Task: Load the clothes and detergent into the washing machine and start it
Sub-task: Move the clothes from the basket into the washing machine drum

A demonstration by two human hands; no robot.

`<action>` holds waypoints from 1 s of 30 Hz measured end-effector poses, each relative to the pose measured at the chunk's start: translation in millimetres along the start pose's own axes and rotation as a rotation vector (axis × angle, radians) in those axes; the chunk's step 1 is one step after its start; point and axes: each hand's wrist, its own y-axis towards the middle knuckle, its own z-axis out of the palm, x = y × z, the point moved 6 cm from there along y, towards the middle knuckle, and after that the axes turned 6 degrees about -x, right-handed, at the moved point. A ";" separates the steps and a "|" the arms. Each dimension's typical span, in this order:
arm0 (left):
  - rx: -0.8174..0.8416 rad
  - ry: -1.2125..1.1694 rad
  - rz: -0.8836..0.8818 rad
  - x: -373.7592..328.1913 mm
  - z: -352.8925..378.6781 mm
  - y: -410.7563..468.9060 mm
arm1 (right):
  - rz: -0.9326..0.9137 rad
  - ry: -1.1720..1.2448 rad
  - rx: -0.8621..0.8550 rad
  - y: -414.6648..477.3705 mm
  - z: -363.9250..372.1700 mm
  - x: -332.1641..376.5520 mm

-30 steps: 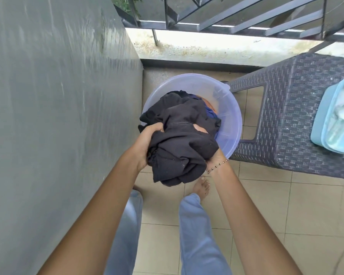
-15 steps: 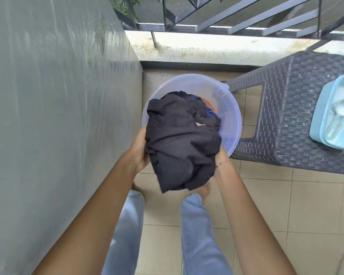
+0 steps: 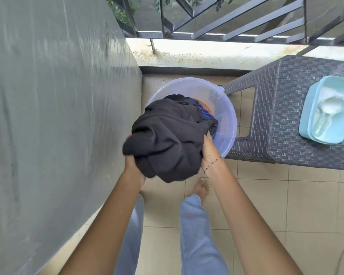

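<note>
The left hand (image 3: 133, 169) and the right hand (image 3: 208, 150) grip a bundle of black clothes (image 3: 167, 138) from both sides, just above the near rim of the clear basin (image 3: 225, 116). The detergent box (image 3: 308, 124) stands on the worktop (image 3: 276, 120), right of the basin.

1 wide-angle view, worn on the person's head, faces forward and steeply down. It sits close above the dark clothes (image 3: 167, 139) and the clear basin (image 3: 224, 108), with the tiled floor (image 3: 266, 205) farther below, a grey surface (image 3: 58, 116) filling the left and a railing (image 3: 167, 34) along the top.
</note>
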 end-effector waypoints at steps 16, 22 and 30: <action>0.526 0.170 -0.007 -77.3 84.9 -156.2 | -0.212 0.080 0.221 -165.9 38.2 84.8; 0.536 0.141 0.158 -141.2 112.3 -209.6 | -0.313 0.123 0.321 -254.3 55.6 142.1; 0.562 0.140 0.420 -252.9 106.4 -288.5 | -0.442 0.173 0.445 -356.2 113.5 178.1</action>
